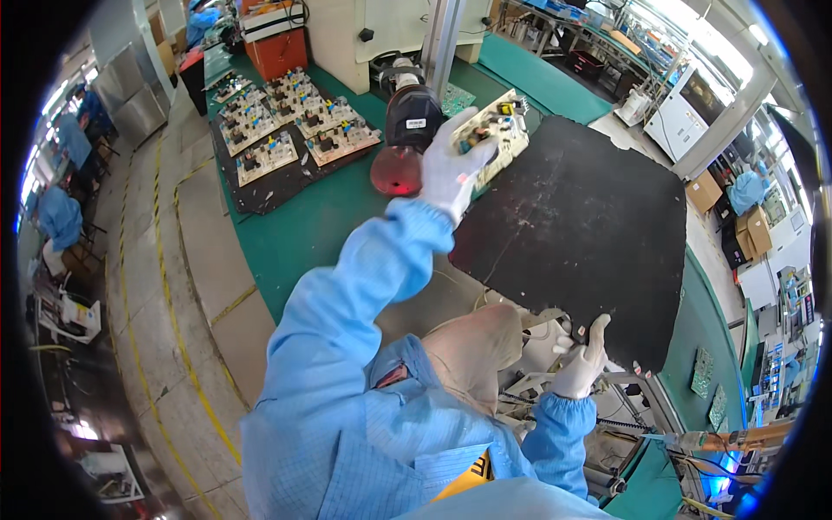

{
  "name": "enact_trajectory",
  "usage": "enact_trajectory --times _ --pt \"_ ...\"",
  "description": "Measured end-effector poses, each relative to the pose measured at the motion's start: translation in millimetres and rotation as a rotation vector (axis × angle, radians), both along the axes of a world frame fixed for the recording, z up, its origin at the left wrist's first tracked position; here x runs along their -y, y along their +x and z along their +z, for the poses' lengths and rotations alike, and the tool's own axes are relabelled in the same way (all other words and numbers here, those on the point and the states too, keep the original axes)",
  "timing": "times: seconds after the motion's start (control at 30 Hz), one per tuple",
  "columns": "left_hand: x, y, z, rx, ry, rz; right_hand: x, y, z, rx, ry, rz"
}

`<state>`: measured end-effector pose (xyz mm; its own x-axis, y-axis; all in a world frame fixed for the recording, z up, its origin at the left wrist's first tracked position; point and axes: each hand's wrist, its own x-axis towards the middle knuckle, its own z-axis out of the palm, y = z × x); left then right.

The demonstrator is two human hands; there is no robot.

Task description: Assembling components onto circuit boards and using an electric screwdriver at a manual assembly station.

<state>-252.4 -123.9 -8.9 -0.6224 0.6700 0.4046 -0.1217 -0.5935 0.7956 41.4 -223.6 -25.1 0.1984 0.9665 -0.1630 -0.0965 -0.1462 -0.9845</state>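
**Board by its edge, clear of the scanner, mat lying flat**

Nearest the body, the gloved right hand (582,368) is at the near edge of the big black mat (589,217), thumb up against the rim; the fingers are partly lost to view, so whether it pinches the mat or only rests there I cannot tell. A light touch seems enough here, since a tug could shift the surface.

Further out, the gloved left hand (449,165) has its fingers closed on a populated circuit board (507,139), which sits slantwise at the mat's far left corner. Whether the board is lifted clear or touches the mat is not plain. Best to grip the bare rim rather than the tall parts, which look easy to bend, and to keep the board level.

Just left of that hand stands a black scanner-like device (412,117) with a red-lit round front; the wrist is close, so give it room. Beyond, on the green bench top (286,251), similar boards (269,160) lie on a second black mat (277,199). Spacing helps avoid knocks.
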Motion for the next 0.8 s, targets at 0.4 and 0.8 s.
enact_trajectory --times 0.4,0.8 --pt "-149 -63 -78 -1.098 -0.634 0.489 49 49 -44 0.374 0.409 -0.096" --pt "-93 -9 -51 -0.187 -0.436 -0.566 58 57 -21 -0.016 -0.033 -0.135"
